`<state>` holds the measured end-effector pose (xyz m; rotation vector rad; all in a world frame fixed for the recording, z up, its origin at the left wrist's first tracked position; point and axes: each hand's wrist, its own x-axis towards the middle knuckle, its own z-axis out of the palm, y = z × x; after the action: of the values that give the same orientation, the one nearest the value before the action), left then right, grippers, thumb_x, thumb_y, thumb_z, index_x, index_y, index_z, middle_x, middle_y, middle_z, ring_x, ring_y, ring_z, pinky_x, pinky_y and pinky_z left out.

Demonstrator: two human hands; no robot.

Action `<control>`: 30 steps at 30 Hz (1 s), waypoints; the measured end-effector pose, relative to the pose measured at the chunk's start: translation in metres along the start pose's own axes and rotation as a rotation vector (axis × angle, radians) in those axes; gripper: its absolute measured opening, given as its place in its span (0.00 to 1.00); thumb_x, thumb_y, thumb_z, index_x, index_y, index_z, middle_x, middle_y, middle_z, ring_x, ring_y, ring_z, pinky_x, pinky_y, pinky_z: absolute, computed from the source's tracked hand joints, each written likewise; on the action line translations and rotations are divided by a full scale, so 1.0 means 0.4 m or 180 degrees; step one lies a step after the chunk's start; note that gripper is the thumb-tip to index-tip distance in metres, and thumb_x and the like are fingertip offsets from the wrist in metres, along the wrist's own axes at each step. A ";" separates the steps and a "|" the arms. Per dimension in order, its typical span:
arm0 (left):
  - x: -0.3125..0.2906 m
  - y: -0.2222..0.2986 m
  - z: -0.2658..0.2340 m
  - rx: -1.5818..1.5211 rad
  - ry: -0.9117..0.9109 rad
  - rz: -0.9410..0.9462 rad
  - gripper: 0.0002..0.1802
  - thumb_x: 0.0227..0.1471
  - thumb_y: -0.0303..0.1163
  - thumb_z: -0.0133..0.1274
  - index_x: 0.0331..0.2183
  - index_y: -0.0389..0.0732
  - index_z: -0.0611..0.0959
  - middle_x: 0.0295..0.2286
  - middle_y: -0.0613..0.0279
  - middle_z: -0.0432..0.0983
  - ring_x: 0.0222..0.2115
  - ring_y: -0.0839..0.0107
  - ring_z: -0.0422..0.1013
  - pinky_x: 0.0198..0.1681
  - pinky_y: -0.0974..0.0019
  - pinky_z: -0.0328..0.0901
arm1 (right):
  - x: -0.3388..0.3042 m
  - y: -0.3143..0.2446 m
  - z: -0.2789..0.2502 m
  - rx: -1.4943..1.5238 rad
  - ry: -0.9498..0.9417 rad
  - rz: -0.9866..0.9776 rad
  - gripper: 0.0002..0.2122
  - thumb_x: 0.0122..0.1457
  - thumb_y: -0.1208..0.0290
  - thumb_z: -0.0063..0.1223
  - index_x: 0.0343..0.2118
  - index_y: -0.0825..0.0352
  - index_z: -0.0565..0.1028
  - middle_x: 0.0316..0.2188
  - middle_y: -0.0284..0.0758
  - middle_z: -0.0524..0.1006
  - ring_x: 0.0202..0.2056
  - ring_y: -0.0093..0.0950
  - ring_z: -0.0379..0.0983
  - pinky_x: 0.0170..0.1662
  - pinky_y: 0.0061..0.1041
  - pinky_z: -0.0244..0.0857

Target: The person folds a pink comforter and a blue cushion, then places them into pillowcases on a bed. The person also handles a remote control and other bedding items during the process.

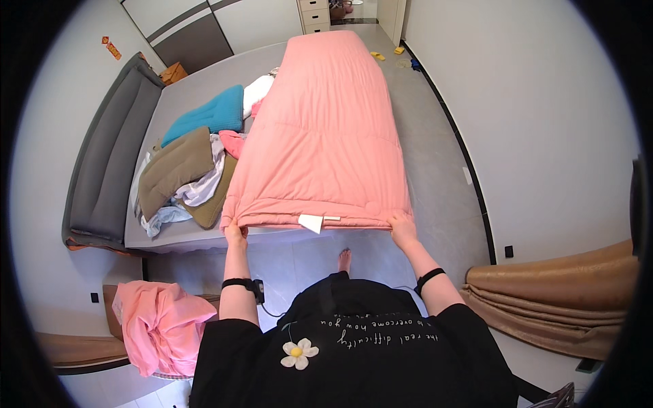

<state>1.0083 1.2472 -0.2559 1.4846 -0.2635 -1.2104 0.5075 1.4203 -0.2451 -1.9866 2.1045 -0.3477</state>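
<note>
Clutter first. Beyond and left of the left fingers [235,226]: brown pillow [178,166] on a jumbled pile with crumpled white cloth [204,185], just beside the quilt's left edge; that's the nearest obstacle. Teal pillow [209,115] farther past it. Grey headboard [109,160] well left of those fingers, bed [197,87] running out beyond. Crumpled pink cloth [162,323] below and left, nearer the person. Right of the right fingers [396,221]: bare floor strip, then wall; tan curtain [551,292] lower right, well apart. Yellow slippers [378,56] far beyond, on the floor. Bare foot [345,260] below, between both sets.

Pink quilt [320,136] stretches away from the fingers over the bed, near edge running between them. White tag [311,223] hangs on that edge, between the two grips. Left fingers clamped on near left corner, right fingers clamped on near right corner, hands wide apart. Fingertips under the fabric hidden; can't tell if the near edge touches the mattress.
</note>
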 end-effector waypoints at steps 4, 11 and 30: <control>0.038 -0.028 0.016 0.0223 0.0029 0.0196 0.06 0.55 0.33 0.49 0.36 0.45 0.74 0.22 0.67 0.71 0.16 0.76 0.65 0.15 0.73 0.61 | 0.013 0.010 0.003 0.0033 0.0064 0.0096 0.08 0.45 0.77 0.55 0.31 0.61 0.76 0.38 0.34 0.71 0.43 0.35 0.70 0.43 0.35 0.68; 0.025 -0.104 -0.020 0.1038 0.0127 0.0505 0.17 0.56 0.33 0.47 0.47 0.40 0.72 0.31 0.61 0.75 0.24 0.71 0.71 0.16 0.69 0.65 | -0.036 0.054 0.097 -0.0330 -0.0302 0.0035 0.08 0.48 0.75 0.52 0.33 0.59 0.76 0.35 0.34 0.72 0.41 0.36 0.70 0.40 0.37 0.69; -0.276 -0.260 0.345 0.3484 -0.2063 0.3431 0.12 0.46 0.27 0.49 0.36 0.49 0.77 0.34 0.53 0.74 0.35 0.48 0.71 0.34 0.49 0.66 | 0.486 -0.429 -0.022 0.2348 -0.0480 0.0664 0.39 0.49 0.60 0.56 0.62 0.68 0.53 0.52 0.51 0.68 0.47 0.42 0.72 0.47 0.34 0.67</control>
<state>0.8056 1.2786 -0.2603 1.3317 -2.1134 -0.5384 0.6558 1.2170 -0.1818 -1.3108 1.7130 -0.7701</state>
